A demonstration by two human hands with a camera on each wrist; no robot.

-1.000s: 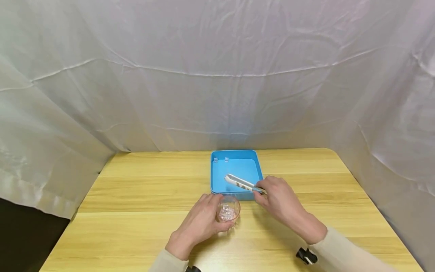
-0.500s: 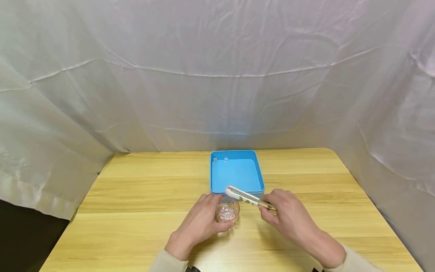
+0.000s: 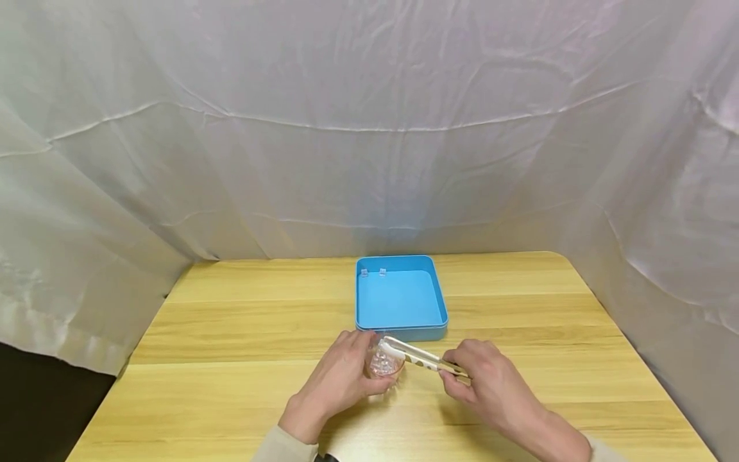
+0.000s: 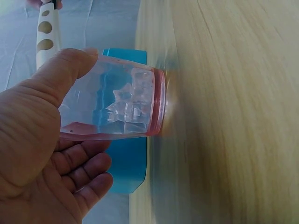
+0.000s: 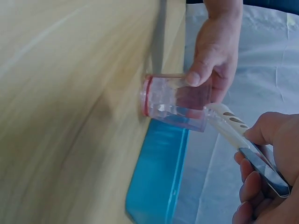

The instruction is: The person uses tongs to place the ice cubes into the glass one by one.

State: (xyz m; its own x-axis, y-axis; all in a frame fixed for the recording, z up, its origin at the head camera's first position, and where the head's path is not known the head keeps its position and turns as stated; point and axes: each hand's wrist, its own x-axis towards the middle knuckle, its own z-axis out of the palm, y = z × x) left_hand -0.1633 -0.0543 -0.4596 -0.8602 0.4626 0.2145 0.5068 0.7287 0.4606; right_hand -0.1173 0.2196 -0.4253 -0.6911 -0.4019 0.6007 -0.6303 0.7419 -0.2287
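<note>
My left hand grips a clear, pink-tinted cup that stands upright on the table. Thumb and fingers lie round its upper part. Clear ice-like cubes are heaped in the lower half of the cup. In my right hand I hold white-tipped metal tongs with brown spots, thumb on one arm and fingers on the other. The tongs' tips are together at the cup's mouth, as the right wrist view also shows. I cannot tell whether a cube is pinched between them.
Just behind the cup sits a square blue tray with low walls. Two clear cubes lie in its far left corner area. The wooden table is bounded by a grey curtain at the back and sides.
My right hand has drawn the tongs back from over the blue tray, toward me and down to the cup's mouth. My left hand and the cup have stayed put.
</note>
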